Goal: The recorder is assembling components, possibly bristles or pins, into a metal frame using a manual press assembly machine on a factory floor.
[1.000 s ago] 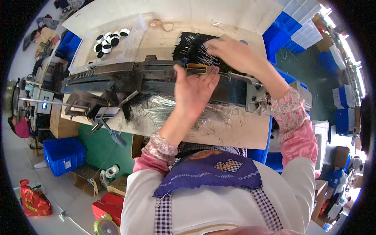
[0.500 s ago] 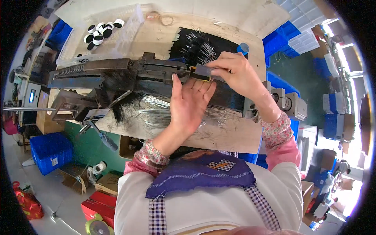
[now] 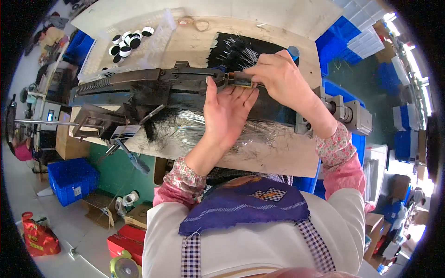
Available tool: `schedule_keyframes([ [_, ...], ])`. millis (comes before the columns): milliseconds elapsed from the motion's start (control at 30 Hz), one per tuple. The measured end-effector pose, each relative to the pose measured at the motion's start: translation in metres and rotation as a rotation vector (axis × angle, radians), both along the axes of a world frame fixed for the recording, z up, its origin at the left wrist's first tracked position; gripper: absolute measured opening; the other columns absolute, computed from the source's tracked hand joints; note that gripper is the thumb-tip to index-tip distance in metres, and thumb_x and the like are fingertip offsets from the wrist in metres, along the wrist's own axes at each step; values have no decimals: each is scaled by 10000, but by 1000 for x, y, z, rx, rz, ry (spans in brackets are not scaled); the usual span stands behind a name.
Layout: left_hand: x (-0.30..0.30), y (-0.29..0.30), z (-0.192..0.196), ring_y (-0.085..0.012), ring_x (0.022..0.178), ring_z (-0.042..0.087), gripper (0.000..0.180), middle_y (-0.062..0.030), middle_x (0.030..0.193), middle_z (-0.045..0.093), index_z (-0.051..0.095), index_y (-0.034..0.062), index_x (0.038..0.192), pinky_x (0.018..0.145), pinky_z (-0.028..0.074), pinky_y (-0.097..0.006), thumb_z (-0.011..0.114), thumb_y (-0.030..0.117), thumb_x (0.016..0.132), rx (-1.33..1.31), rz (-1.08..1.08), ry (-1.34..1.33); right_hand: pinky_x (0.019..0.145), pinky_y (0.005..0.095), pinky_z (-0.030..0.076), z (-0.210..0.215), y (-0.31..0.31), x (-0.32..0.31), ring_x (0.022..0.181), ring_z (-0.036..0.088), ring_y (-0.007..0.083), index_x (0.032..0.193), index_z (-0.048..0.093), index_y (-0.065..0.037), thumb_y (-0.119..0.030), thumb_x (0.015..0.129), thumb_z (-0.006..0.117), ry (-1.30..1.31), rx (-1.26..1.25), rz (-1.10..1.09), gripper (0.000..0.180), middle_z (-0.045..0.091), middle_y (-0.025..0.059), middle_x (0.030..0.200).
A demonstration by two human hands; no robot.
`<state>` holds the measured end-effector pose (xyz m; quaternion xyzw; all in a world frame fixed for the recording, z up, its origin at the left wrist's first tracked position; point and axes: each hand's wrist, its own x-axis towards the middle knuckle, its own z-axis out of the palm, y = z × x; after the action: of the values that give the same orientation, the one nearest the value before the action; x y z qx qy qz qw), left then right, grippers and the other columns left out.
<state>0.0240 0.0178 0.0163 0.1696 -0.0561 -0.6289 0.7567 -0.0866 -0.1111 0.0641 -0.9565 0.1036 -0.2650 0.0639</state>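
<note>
A long dark metal machine (image 3: 185, 88) lies across the wooden bench. Near its right half sits a small dark block (image 3: 241, 80) with yellowish edges, lined up with the machine's pointed jaw. My right hand (image 3: 280, 78) is closed, thumb and fingers pinching the block's right end; the fingertips are partly hidden. Palm up, my left hand (image 3: 227, 113) lies just in front of the machine, fingers stretched beneath the block and thumb raised beside the jaw. Behind the block, several twisted wires with black bristles (image 3: 238, 51) rest on a black cloth (image 3: 276, 48).
Several loose metal wires (image 3: 192, 127) lie along the bench front. A clear plastic basket (image 3: 155, 48) at the back left holds white-and-black round caps (image 3: 125, 44). A blue cylinder (image 3: 293, 52) stands behind my right hand. A metal frame (image 3: 95, 123) juts out at left.
The whole view has shifted slightly. The block's light grey top face now appears dark and brownish, and my right fingers have shifted at its end. My left hand keeps its palm-up pose.
</note>
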Motion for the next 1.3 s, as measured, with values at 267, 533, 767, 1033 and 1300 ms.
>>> schedule_keyframes([
  [267, -2, 0, 7, -288, 1158, 473, 701, -152, 1139, 527, 461, -72, 1101, 1061, 339, -413, 337, 599, 939, 67, 15, 89, 719, 376, 486, -7, 25, 4, 821, 623, 245, 979, 589, -77, -112, 699, 609, -3, -105, 50, 284, 603, 82, 801],
  [533, 5, 9, 4, -329, 1163, 451, 662, -198, 1140, 497, 439, -82, 1055, 1070, 311, -436, 337, 564, 952, 49, 89, 55, 519, 394, 519, 9, 44, 9, 663, 662, 330, 829, 553, 18, -97, 747, 581, 276, -80, -171, 144, 637, 179, 697],
  [767, 9, 8, 12, -281, 1257, 432, 661, -188, 1350, 461, 382, -75, 1330, 1086, 305, -409, 332, 479, 973, 165, 16, 13, 540, 402, 506, 5, 52, 9, 636, 642, 332, 905, 530, 62, -53, 743, 578, 217, -169, -62, 204, 610, 161, 656],
  [1033, -22, 4, -19, -202, 1061, 505, 253, -90, 1077, 556, 528, 34, 1092, 1009, 392, -374, 507, 248, 960, 139, 139, -143, 579, 445, 526, -34, 82, -64, 718, 646, 351, 998, 508, -1, -119, 803, 549, 161, 188, -167, 232, 620, 198, 854],
  [1300, -58, 17, -38, -286, 1185, 506, 320, -155, 1201, 562, 522, -21, 1189, 1014, 426, -425, 504, 191, 951, 262, 11, -137, 627, 466, 519, -143, 87, -104, 777, 642, 342, 993, 529, -57, -99, 814, 529, 356, 316, -486, 184, 612, 162, 892],
])
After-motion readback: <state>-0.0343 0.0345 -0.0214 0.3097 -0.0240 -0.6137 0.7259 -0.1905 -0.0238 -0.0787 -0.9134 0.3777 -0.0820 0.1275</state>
